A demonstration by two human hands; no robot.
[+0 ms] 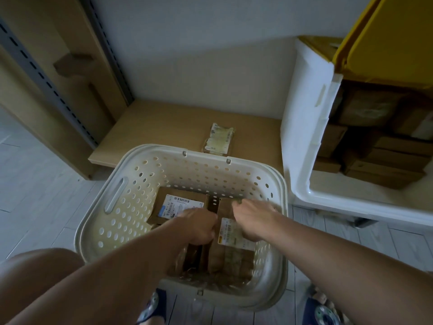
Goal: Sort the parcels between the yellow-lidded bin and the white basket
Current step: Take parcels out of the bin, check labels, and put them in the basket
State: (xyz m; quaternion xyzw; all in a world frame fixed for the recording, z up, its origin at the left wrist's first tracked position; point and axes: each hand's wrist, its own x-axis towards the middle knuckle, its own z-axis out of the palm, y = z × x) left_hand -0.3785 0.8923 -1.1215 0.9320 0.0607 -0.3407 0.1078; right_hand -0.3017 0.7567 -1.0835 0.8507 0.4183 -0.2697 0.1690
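Observation:
The white perforated basket stands on the floor in front of me with brown parcels inside. Both my hands reach down into it. My left hand and my right hand grip the two sides of a long brown parcel with a white label, lying at the right of the basket. A second labelled brown parcel lies at the basket's far left. The white bin with its raised yellow lid stands at the right, stacked with brown boxes.
A small labelled parcel lies on the low wooden shelf board behind the basket. A shelf upright with a slotted grey rail rises at left. My knee and feet in dark slippers are at the bottom, on light floor tiles.

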